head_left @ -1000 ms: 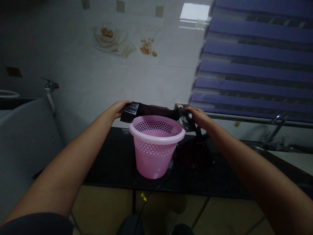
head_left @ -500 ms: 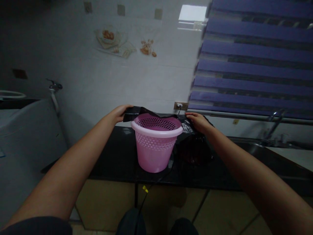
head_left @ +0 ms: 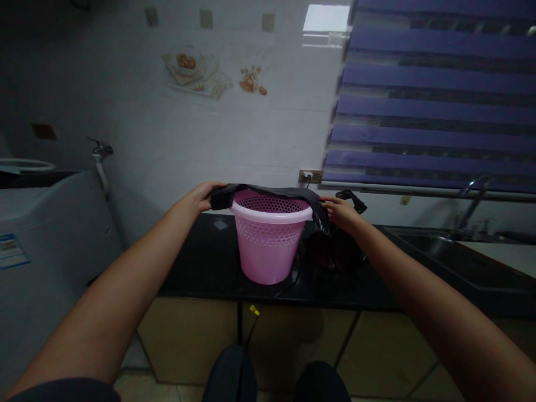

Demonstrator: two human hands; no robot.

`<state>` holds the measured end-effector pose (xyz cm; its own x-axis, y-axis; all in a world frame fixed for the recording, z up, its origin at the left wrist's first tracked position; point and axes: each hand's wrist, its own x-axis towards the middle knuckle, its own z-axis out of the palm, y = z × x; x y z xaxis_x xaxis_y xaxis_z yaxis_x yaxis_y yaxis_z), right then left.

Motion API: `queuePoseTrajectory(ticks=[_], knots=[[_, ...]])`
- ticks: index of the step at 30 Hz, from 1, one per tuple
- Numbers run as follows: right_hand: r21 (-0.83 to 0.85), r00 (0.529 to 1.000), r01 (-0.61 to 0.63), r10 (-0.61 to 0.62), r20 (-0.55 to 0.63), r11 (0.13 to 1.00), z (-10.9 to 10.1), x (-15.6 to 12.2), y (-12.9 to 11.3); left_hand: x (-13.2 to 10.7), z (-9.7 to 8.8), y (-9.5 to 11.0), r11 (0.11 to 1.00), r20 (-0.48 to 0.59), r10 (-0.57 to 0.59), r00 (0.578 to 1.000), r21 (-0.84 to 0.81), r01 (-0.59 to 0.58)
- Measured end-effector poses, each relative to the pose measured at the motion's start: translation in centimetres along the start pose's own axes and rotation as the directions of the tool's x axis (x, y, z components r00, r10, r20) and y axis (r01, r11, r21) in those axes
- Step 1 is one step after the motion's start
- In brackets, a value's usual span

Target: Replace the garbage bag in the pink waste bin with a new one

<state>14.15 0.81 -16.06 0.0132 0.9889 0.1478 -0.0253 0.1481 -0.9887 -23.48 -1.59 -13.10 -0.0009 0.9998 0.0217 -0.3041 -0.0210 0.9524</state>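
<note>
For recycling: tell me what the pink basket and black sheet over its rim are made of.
The pink basket looks like moulded plastic: smooth, glossy, latticed. The black sheet looks like thin polythene, creased with a faint sheen, though dim light leaves it open.

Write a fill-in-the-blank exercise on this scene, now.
The left hand and right hand hold a black plastic bag over a ____ perforated basket. The basket stands on a ____ countertop. A sink lies to the ____ of the basket.

Missing words: pink; black; right.
</note>
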Motion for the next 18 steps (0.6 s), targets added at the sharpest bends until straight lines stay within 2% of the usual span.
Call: queuePoseTrajectory(ticks=[7, 18], knots=[[0.088, 1.0, -0.027, 0.027, 0.002, 0.996, 0.4, -1.8, -0.1, -2.0, 0.3, -0.3, 0.992, -0.078, -0.124, 0.989, -0.012, 0.123], [0.063, 0.999, -0.014, 0.016, -0.035, 0.998, 0.1, -4.0, 1.3, -4.7, 0.0, -2.7, 0.985, -0.061, -0.164, 0.985, -0.057, 0.16]])
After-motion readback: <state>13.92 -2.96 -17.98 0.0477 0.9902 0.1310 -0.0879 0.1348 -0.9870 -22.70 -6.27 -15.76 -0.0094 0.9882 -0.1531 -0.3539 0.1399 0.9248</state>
